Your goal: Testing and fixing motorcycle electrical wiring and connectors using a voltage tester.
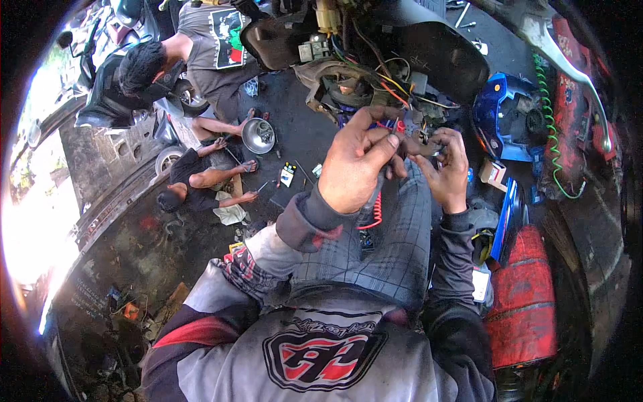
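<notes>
My left hand (pixel 362 161) is closed, thumb against bent fingers, in front of an opened motorbike front. A thin, light-coloured tip shows at its fingers beside a small red piece; what the hand grips is mostly hidden. Under it hangs a red coiled cord (pixel 378 211). Close by on the right, my right hand (pixel 447 171) has its thumb and fingers pinched together, with a small pale bit between them that is too small to name. Bundled wires (pixel 395 87) in several colours run just beyond both hands, next to a pale connector block (pixel 328 19).
Two other people sit at the left; one holds a tool near a metal bowl (pixel 258 136) of parts. Blue fairing (pixel 492 114), a green coiled hose (pixel 547 100) and a red cylindrical tank (pixel 522 301) stand at the right. A small box (pixel 492 173) lies nearby.
</notes>
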The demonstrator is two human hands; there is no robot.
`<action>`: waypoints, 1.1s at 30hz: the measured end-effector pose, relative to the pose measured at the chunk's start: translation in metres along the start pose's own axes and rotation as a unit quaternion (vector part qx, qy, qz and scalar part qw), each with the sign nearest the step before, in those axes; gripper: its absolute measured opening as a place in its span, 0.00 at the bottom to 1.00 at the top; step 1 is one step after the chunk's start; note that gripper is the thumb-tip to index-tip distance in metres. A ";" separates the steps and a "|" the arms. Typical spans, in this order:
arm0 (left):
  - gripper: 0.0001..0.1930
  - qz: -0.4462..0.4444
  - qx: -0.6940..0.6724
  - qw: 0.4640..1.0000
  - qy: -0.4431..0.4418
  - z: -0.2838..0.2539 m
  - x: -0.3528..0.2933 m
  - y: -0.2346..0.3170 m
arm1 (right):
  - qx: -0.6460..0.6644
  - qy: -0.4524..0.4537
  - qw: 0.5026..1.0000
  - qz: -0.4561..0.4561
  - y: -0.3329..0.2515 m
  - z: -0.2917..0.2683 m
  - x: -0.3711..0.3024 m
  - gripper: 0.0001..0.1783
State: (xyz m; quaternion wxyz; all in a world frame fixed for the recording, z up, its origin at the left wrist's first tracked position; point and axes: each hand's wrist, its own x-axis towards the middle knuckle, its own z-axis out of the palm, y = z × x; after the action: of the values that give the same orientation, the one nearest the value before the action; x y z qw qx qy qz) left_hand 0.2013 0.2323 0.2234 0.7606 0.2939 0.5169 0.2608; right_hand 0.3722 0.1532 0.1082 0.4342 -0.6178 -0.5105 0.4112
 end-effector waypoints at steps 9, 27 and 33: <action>0.16 -0.020 -0.007 1.000 0.003 -0.006 -0.011 -0.004 | -0.047 -0.026 0.998 0.042 0.013 0.020 0.002 0.20; 0.12 -0.024 -0.129 0.987 0.095 -0.061 -0.093 -0.015 | -0.246 -0.055 0.965 0.070 -0.019 0.023 -0.004 0.41; 0.09 0.000 -0.174 0.981 0.081 -0.079 -0.129 -0.011 | -0.245 -0.081 0.963 0.077 -0.087 0.011 -0.016 0.36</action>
State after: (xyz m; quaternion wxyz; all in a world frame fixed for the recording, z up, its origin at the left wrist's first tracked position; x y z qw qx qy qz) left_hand 0.0856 0.1486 0.2736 0.7557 0.1348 0.5237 0.3695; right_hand 0.3362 0.1474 0.1890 0.1940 -0.7072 -0.5801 0.3546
